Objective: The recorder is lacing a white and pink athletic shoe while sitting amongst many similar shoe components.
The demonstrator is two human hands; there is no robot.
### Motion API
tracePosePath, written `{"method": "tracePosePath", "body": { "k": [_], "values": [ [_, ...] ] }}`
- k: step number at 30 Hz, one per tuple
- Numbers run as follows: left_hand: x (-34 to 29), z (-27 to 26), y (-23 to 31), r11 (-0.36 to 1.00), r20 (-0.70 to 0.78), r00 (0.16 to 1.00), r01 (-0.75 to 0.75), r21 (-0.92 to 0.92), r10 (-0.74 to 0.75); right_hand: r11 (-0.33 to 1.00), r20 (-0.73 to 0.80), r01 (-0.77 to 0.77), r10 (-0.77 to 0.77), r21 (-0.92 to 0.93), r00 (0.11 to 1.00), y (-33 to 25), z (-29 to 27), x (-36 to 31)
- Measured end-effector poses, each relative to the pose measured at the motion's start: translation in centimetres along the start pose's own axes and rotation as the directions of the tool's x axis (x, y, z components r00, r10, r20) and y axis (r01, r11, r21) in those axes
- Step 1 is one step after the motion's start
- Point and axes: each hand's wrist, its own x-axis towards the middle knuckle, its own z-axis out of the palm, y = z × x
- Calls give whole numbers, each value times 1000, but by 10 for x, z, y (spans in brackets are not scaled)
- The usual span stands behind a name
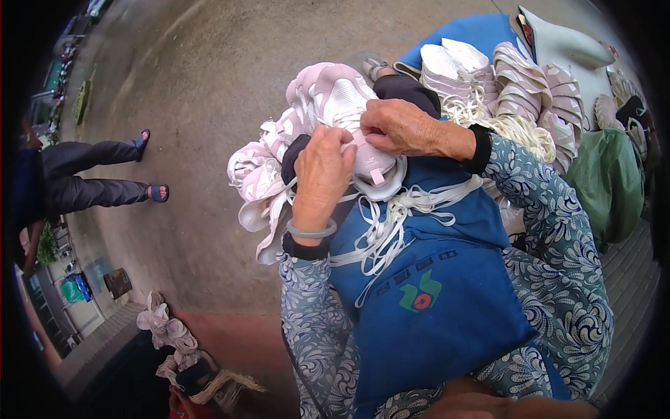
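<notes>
Partly laced by the look of it, with more close by

Beyond and to the left of the left hand (322, 171) stretches brown ground (202, 244). Nearer the body than both hands lies a blue apron (453, 318). Past the right hand (405, 128), farther out to the right, stand stacks of pale shoe uppers (520, 77), with a green bag (607, 178) nearer the body beside them; how many of these are finished cannot be told. Just left of the left hand hangs a cluster of pink uppers (255, 167).

The 1 shoe upper (369, 159) being handled sits between the 2 hands, directly under their fingertips. The left hand grasps it with bent fingers, the right with thumb and fingers drawn together; whether either also pinches a lace cannot be told.

Smaller again, loose white laces (398, 209) spill over the apron just below the hands. White crossings show on the upper past the fingers, so the threading seems begun, while the loose lengths suggest some is left. Smallest is a pale bracelet (311, 230) at the left hand's wrist.
</notes>
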Motion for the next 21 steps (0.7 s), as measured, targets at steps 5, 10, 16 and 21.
{"method": "tracePosePath", "body": {
  "k": [5, 10, 16, 21],
  "values": [
    [-8, 13, -15, 998, -75, 997, -6, 66, 11, 923, -35, 219, -242, -317, 970, -13, 20, 0],
    [-12, 41, -10, 956, -252, 928, -235, 178, 275, 907, 32, 222, -226, -359, 974, -13, 4, -19],
    [-27, 26, -16, 860, -215, 860, -378, 344, 464, 959, -33, 191, -202, -210, 979, -16, 5, -13],
    [-36, 30, -24, 887, -258, 854, -396, 238, 451, 972, -63, 140, -155, -186, 986, -9, 4, -14]
  ]
}}
